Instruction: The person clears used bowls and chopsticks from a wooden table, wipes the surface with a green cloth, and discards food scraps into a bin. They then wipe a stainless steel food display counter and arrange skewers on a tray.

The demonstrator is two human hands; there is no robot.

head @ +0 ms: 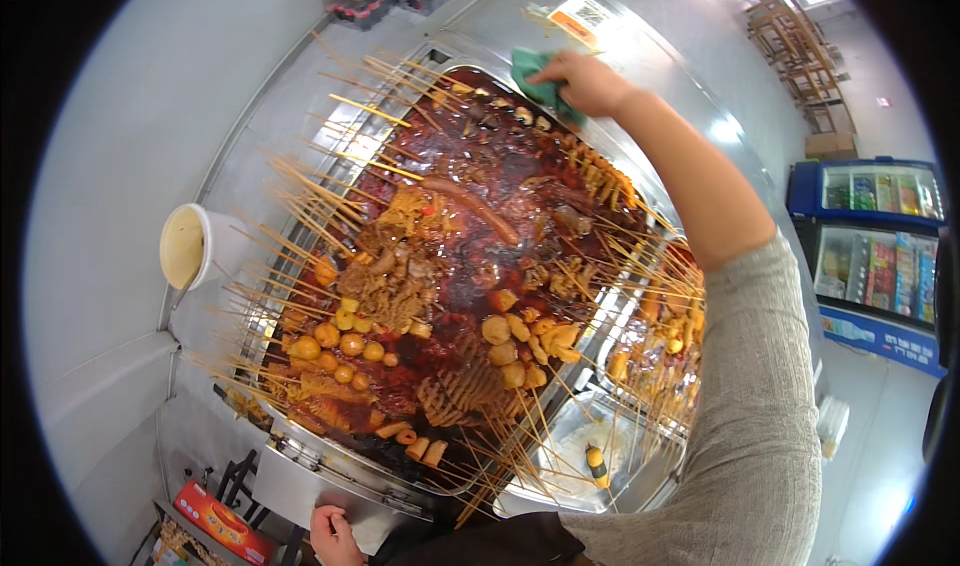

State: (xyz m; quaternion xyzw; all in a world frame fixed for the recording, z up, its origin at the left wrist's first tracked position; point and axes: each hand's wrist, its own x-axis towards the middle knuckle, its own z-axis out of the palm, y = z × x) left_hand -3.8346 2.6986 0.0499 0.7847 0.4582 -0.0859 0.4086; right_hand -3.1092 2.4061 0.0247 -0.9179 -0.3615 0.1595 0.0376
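My right hand (585,82) presses a green cloth (534,70) against the steel rim at the far side of a large pan (469,483). The pan holds dark red, steaming broth with many skewered foods. A long sausage (472,207) lies in the middle, and a heap of tripe-like strips (390,284) sits left of it. Small round eggs (328,333) and fish balls (496,330) float nearer to me. My left hand (334,534), fingers curled and nothing visible in them, is by the steel front panel (300,476) of the counter.
Bamboo skewers (307,183) stick out over the pan's left and right edges. A white bucket (217,243) stands on the left. To the right are a second food pan (660,333) and a steel tray (562,483) with one skewer. A drinks fridge (870,251) stands farther right.
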